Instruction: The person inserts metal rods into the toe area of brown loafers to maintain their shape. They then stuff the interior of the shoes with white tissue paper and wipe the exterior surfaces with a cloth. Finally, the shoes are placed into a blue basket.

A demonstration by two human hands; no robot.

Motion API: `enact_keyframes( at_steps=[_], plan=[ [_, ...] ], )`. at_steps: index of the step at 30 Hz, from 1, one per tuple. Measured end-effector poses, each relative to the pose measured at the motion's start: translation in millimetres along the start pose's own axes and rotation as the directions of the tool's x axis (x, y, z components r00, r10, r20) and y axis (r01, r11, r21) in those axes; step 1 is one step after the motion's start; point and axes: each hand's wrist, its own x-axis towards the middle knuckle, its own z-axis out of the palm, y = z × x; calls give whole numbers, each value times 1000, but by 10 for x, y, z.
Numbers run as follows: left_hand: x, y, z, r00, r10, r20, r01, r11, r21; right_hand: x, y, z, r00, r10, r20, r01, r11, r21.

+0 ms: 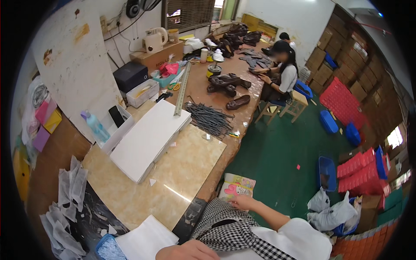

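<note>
My right hand point(243, 202) rests on the black-and-white checked apron point(224, 208) over my lap, its fingers curled. Just beyond its fingertips is a flat item with a colourful cartoon print point(238, 187), beside the table edge; whether the hand touches it is unclear. My left hand point(187, 251) shows only in part at the bottom edge, its fingers mostly hidden. Near it lie white sheets point(148, 239) and a blue container of pale blue bits point(111, 248). Ahead, a stack of white paper or board point(151, 139) sits on a marbled tan board point(191, 159).
A metal ruler point(183, 89) reaches onto the stack, beside a pile of dark thin strips point(209, 118). Dark brown shoes point(238, 102) lie farther along the worktable. Two people sit at its far right side. A white tray point(125, 128) holds a bottle and phone. Blue tubs point(326, 174) stand on the floor.
</note>
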Motion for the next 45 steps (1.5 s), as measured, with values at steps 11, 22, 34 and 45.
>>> enact_keyframes(
  at_steps=[11,22,34,45],
  plan=[
    [-65,-1323,-1975,988,118,103,-125,990,67,2944,1716,-2201,959,-244,-143,182,920,-347],
    [172,-3484,-2801,999,-31,-15,33,989,144,4767,4523,-3835,743,-275,-610,-236,745,-623],
    [-555,-5543,-4250,274,-266,-924,776,629,49,4263,2819,-4301,794,-608,-28,606,785,128],
    [-859,-4660,-3990,104,-297,-949,701,699,-141,6495,4336,-5211,911,-244,-333,18,829,-558]
  ],
)
